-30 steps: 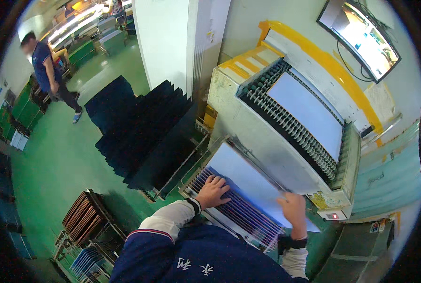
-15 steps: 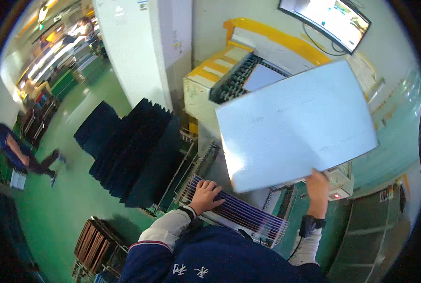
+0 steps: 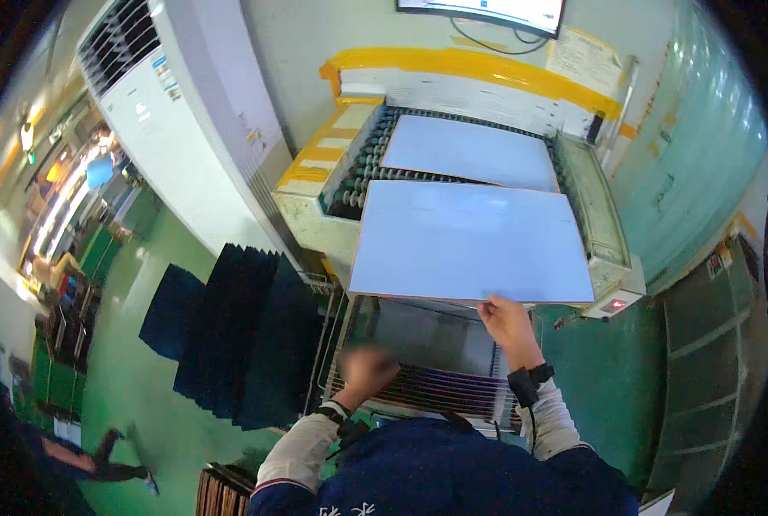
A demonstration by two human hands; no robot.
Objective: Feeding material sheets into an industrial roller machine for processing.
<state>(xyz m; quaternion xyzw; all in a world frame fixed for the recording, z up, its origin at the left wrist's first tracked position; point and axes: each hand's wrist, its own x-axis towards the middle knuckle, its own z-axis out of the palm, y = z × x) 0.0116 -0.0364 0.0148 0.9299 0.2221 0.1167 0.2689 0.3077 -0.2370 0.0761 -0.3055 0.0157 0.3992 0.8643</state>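
Observation:
A large white rectangular panel (image 3: 474, 241) lies nearly level over the near end of the roller conveyor (image 3: 350, 191). My right hand (image 3: 509, 328) is closed on its near edge, right of the middle. Beyond it, a second white panel (image 3: 474, 148) rests flat on the rollers. In front of my body stands a wire rack (image 3: 440, 387) with several thin panels in it, seen edge-on. My left hand (image 3: 368, 371) is at the rack's left side, by the panel edges; blur hides its fingers.
Dark panels (image 3: 246, 335) stand in a row on the left, near a tall white air conditioner (image 3: 178, 129). Brown panels (image 3: 221, 490) sit at the lower left. A clear plastic curtain (image 3: 694, 146) hangs right of the conveyor. A person (image 3: 100, 464) is on the green floor at left.
The held panel has swung from a tilt to nearly level and lies lower over the conveyor. More of the second panel shows. My view has shifted right.

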